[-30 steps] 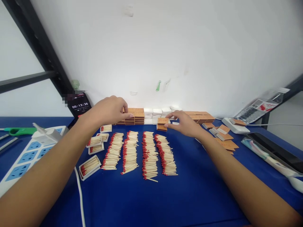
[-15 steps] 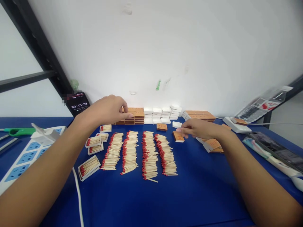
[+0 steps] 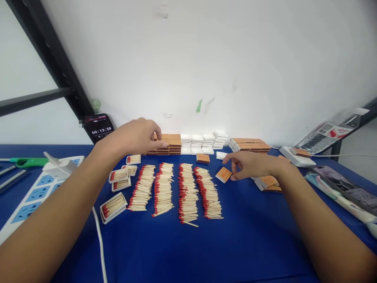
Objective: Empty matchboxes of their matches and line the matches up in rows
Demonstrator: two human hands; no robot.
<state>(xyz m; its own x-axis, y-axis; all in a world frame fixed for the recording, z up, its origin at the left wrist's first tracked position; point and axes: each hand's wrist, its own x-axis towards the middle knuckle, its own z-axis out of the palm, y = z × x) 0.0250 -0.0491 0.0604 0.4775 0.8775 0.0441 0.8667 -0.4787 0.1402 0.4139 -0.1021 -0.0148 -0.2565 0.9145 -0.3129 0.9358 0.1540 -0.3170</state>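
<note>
My left hand (image 3: 138,135) rests at the stack of orange matchboxes (image 3: 174,144) by the wall. Its thumb lies along the stack's front and the bent index finger stands apart from it; the other fingers are mostly hidden. My right hand (image 3: 249,163) hovers with thumb and index finger apart, the thumb tip at the edge of an orange matchbox sleeve (image 3: 224,175) lying flat. Just behind is a white matchbox tray (image 3: 220,155), and another orange matchbox (image 3: 203,158) lies left of it. Rows of red-tipped matches (image 3: 188,196) spread over the blue table.
Trays filled with matches (image 3: 114,207) sit at left, beside a power strip (image 3: 37,194) and its white cable. White trays (image 3: 197,144) are stacked along the wall. More orange boxes (image 3: 250,144), sleeves (image 3: 267,181) and a phone (image 3: 347,184) lie at right. A timer phone (image 3: 100,127) leans at back left.
My right thumb and index finger have spread and shifted slightly right, off the orange sleeve, which now lies turned and flatter. My left hand stays at the stack. The view has shifted slightly.
</note>
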